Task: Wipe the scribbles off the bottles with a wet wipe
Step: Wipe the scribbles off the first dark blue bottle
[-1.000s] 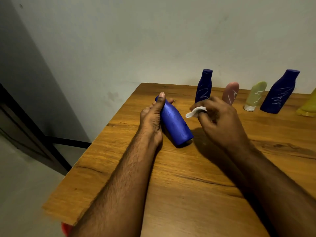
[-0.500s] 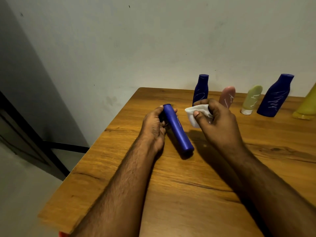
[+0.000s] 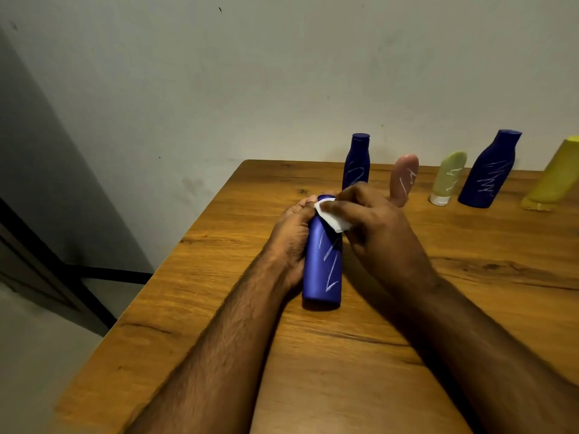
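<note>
Wipe [image 3: 332, 217] hides bottle [image 3: 322, 270] neck | right hand [image 3: 376, 233] fingertips hidden

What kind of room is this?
Probably a plain room at home: a brown wooden table pushed against a bare pale painted wall, with scribbled plastic toiletry bottles like the tall dark blue bottle lined up along it.

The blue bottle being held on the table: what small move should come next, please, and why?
Probably drag the wipe down the bottle toward its base: the right hand presses it near the neck, white scribbles remain below, and the left hand steadies the bottle.
</note>
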